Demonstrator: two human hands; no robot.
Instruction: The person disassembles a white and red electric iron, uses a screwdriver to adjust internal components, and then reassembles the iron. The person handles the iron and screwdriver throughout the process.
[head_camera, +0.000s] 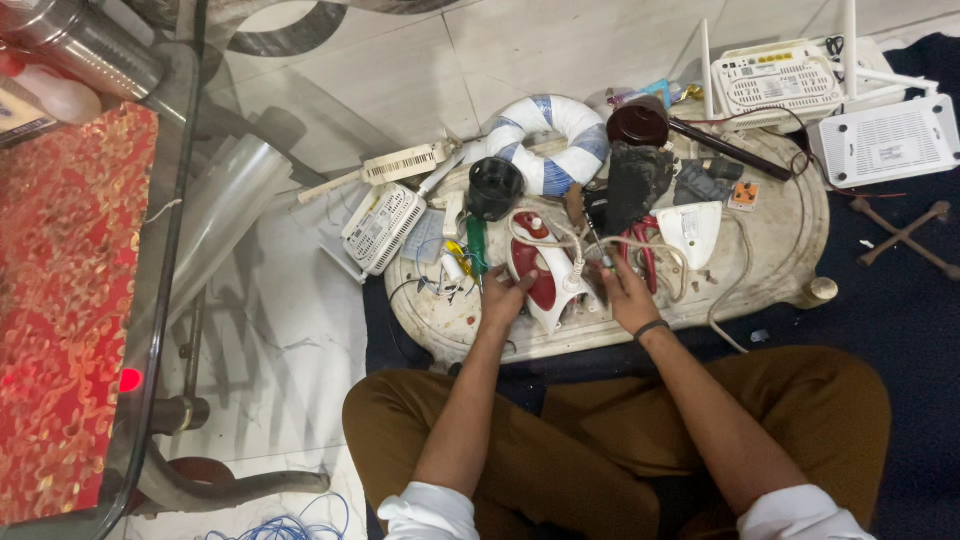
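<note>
Basically, bracing red-and-white plastic clothes iron (540, 272) with left hand (503, 297), fingers pressed on it. Right hand (628, 295) pinching thin metal screwdriver (597, 243); best kept upright, iron pinned flat.

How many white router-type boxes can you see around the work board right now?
3. One router lies at the board's left edge, left of the left hand. Two more, an upper router and a lower router, sit at top right. Others may hide under clutter.
</note>
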